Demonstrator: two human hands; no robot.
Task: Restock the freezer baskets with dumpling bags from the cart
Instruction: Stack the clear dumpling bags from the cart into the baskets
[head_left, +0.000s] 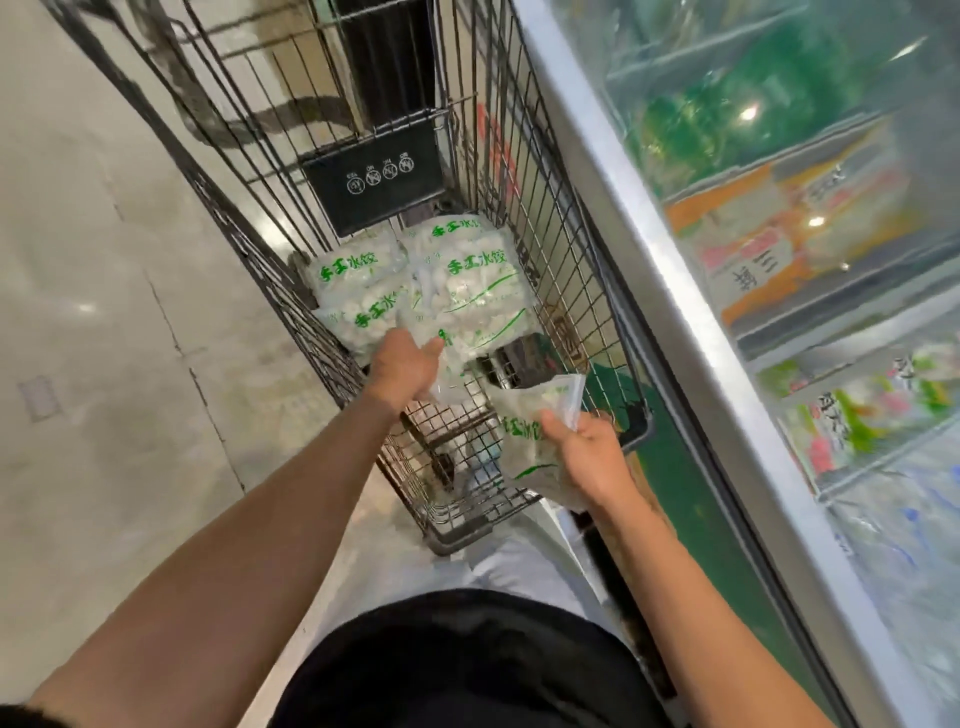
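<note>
Right grip (587, 457) pinching dumpling bag (524, 441) upright, left grip (405, 364) grasping cart (519, 171) bag (467, 291)

clear dumpling bags (470, 283) with green print; black wire cart (524, 171)

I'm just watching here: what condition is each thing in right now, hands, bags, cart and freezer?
Left hand: reaching into the cart, gripping a bag's clear edge.
Right hand: holding one dumpling bag above the cart's near end.
Bags in cart: sealed, lying piled.
Cart: partly filled.
Freezer lid: looks closed, glass frosted.
</note>
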